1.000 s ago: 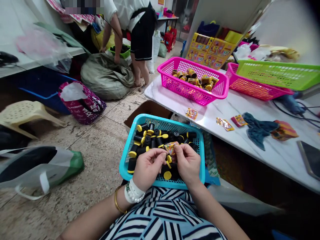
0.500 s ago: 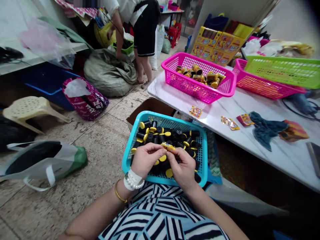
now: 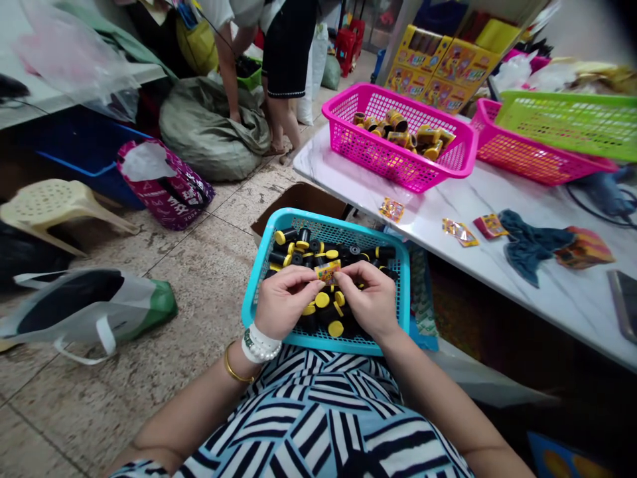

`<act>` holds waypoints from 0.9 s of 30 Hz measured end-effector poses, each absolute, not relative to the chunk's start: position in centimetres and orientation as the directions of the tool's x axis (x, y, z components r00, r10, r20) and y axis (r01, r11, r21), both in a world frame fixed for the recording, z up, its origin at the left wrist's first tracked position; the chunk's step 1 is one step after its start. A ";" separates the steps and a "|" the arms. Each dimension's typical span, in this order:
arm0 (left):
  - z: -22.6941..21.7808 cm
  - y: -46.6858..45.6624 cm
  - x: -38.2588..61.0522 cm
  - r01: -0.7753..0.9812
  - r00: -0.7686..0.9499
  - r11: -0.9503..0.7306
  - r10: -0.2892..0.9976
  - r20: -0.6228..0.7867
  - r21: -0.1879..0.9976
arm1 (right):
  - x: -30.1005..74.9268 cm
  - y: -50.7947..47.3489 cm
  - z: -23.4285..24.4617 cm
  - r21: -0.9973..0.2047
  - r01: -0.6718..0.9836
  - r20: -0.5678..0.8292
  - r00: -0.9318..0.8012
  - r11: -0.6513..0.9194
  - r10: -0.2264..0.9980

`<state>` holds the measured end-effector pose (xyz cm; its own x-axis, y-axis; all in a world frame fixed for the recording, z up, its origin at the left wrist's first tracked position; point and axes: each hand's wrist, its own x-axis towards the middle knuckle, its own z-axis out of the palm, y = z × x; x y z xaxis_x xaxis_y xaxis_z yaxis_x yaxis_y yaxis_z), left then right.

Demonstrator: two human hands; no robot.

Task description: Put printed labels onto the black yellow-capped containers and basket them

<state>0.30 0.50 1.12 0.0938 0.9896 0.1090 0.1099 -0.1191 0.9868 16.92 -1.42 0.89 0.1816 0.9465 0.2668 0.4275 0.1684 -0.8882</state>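
Between my two hands is a small yellow printed label (image 3: 327,271), stretched out flat over the basket. My left hand (image 3: 286,300) pinches its left end between thumb and fingers. The right end is pinched by my right hand (image 3: 369,299). Beneath them, a turquoise basket (image 3: 251,282) rests at my lap, holding many small black cylinders with yellow caps (image 3: 322,300). Some of the cylinders are hidden under my hands.
On the marble-patterned table (image 3: 358,162) at right stand a pink basket (image 3: 398,166) of yellow-wrapped cylinders, loose label stacks (image 3: 458,232), a dark cloth (image 3: 532,245) and a phone (image 3: 624,302). An open cardboard box (image 3: 303,199) sits behind my basket. Another person (image 3: 288,60) bends over a large sack (image 3: 209,133).
My hands have moved slightly apart, and the label between them now faces me more fully. The view has tilted down a little. The other person still bends at the sack.
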 end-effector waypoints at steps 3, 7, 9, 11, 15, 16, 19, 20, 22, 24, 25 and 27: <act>1.6 0.5 0.3 0.018 0.127 0.078 0.989 -0.080 0.997 | 16.7 -1.3 1.1 -0.908 0.369 0.258 0.123 0.197 0.958; 1.9 0.8 -0.3 -0.171 0.208 0.340 0.930 -0.303 0.925 | 17.3 -1.3 0.7 -0.878 0.417 0.238 -0.045 0.235 0.970; 1.9 1.0 -0.7 -0.247 0.192 0.392 0.916 -0.352 0.886 | 17.5 -1.3 0.3 -0.737 0.632 0.182 -0.157 0.240 0.971; 1.8 1.2 -1.0 -0.305 0.182 0.419 0.907 -0.380 0.855 | 17.1 -1.5 0.1 -0.455 0.851 0.058 -0.263 0.260 0.963; 1.7 1.6 -1.0 -0.354 0.212 0.458 0.888 -0.407 0.815 | 15.2 -1.7 0.1 -0.077 0.941 -0.179 -0.338 0.329 0.924; 1.7 1.7 -1.0 -0.360 0.227 0.468 0.883 -0.411 0.807 | 14.8 -1.6 0.2 -0.061 0.942 -0.205 -0.334 0.329 0.920; 2.0 1.8 -0.9 -0.395 0.249 0.499 0.867 -0.433 0.772 | 15.3 -1.0 0.6 -0.117 0.937 -0.220 -0.349 0.330 0.911; 2.1 1.8 -0.9 -0.413 0.250 0.511 0.859 -0.446 0.754 | 16.0 -0.7 0.8 -0.170 0.934 -0.202 -0.346 0.315 0.916; 2.3 1.9 -1.0 -0.450 0.260 0.541 0.841 -0.475 0.710 | 17.9 -0.5 1.1 -0.347 0.908 -0.130 -0.292 0.233 0.948; 2.3 2.0 -0.9 -0.483 0.292 0.572 0.819 -0.495 0.663 | 19.8 -0.5 1.3 -0.637 0.762 -0.032 -0.179 0.118 0.983; 2.2 2.1 -0.8 -0.496 0.313 0.586 0.809 -0.498 0.640 | 20.6 -0.7 1.3 -0.790 0.608 0.010 -0.119 0.080 0.993; 1.9 2.3 -0.3 -0.510 0.365 0.616 0.787 -0.498 0.600 | 21.3 -1.1 1.2 -0.974 0.218 0.059 -0.023 0.062 0.998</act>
<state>-0.27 2.32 1.93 0.3651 0.7869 -0.4976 -0.5100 0.6162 0.6002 21.32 -1.15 1.22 -0.0225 0.9980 0.0588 0.2184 0.0623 -0.9739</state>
